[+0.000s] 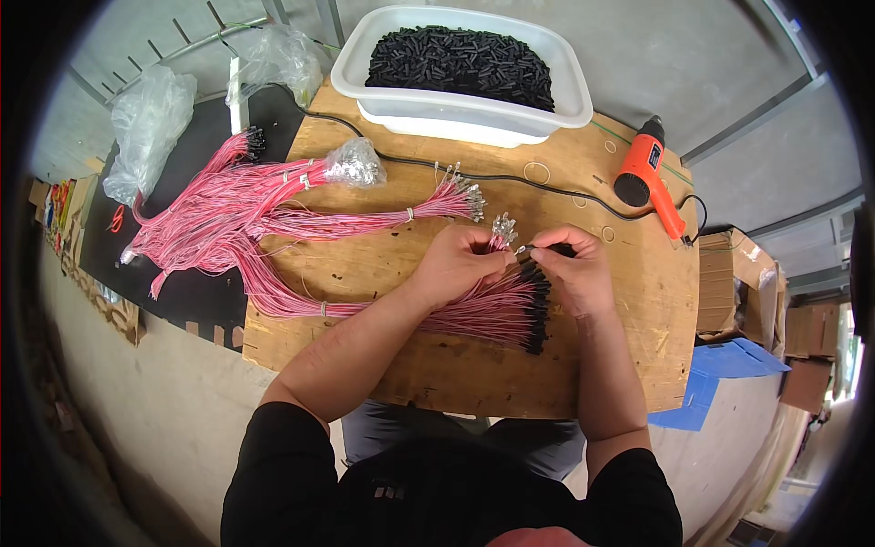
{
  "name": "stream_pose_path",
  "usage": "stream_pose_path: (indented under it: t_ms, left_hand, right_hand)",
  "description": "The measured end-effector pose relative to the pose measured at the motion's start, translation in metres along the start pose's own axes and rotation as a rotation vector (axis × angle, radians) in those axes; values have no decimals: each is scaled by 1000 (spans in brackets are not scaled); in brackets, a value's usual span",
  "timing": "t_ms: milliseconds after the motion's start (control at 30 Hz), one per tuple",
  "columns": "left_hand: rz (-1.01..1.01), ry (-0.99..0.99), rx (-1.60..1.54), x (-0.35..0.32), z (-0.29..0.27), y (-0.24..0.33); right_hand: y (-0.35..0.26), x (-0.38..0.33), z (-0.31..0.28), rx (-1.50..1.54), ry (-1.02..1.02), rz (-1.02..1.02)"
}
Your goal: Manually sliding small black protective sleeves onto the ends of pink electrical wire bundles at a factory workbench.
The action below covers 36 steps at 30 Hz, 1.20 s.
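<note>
The person stands over a wooden counter [383, 264] with both hands meeting near its middle; the left hand [456, 264] has its grip closed on a pink wire [499, 239] whose bare metal terminals poke up just above the fingers; the right hand [574, 269] pinches a small black sleeve [529, 255] between thumb and forefinger, its grip narrow and closed on the piece, right against the wire end held by the other hand; the two hands touch at the fingertips

Just below the hands lies a fan of pink wires already capped in black [510, 310], their dark ends lined up in a row toward the right hand's wrist; this bundle trails off to the left across the counter

Further left, a larger heap of pink wire bundles [237, 210] spreads over the counter edge and onto a dark mat [191, 301], some tied with small bands, one bundle ending in bare metal tips [465, 196]; a small clear bag [354, 164] sits on them

At the far edge stands a white plastic tub [565, 87] filled with black sleeves; to the right lies an orange heat gun [649, 173], its black cable [510, 178] running across the counter; crumpled clear plastic bags [150, 128] lie at the far left
</note>
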<state>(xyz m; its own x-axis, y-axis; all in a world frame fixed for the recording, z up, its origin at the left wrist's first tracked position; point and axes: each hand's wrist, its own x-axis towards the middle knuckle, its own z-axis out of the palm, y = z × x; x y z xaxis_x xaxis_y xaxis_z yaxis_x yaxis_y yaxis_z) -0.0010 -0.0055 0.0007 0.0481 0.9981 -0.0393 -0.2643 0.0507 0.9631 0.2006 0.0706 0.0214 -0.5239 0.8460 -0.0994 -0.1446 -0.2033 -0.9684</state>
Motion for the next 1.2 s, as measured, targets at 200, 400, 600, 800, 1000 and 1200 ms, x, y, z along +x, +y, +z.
stream_pose_path:
  t_ms: [200,400,600,800,1000,1200]
  left_hand:
    - [-24,-1,14,-1,-1,0]
    - [-11,-14,64,0,-2,-4]
    - [-26,-23,79,0,-3,-4]
    - [-20,-27,75,-1,-4,-5]
    - [-37,-28,83,0,-4,-5]
    - [14,-26,165,-1,-3,0]
  right_hand:
    - [2,1,-2,-61,-25,-57]
    - [1,1,-1,-58,-25,-50]
    - [3,2,-4,-75,-69,-95]
    - [-2,-1,2,-96,-82,-126]
    - [-9,-1,1,13,-57,130]
    - [-5,-3,3,-85,-33,59]
